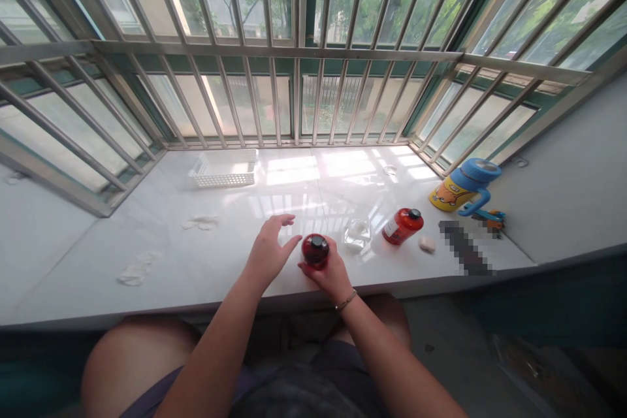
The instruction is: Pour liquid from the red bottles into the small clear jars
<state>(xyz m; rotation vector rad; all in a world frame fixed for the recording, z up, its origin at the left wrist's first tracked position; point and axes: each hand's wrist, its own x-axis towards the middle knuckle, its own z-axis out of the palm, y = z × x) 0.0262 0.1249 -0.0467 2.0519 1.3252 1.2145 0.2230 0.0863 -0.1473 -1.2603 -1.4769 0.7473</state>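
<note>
My right hand (332, 269) is wrapped round a red bottle (314, 255) with a black cap, near the front edge of the white sill. Just left of that bottle, my left hand (269, 247) is open, its thumb and fingers apart and nothing between them. A second red bottle (402, 227), with a black cap and a pale label, stands further right. Between the two bottles sits a clear glass container (357, 234). Beside the second bottle lies a small pinkish piece (426, 245) whose kind I cannot make out.
A white perforated basket (224, 170) stands at the back left. Crumpled white tissues (139, 268) lie on the sill (88, 294). A blue and yellow cup with a handle (463, 186) is at the right, near a blurred-out dark object (467, 248). Metal bars (296, 101) close off the window.
</note>
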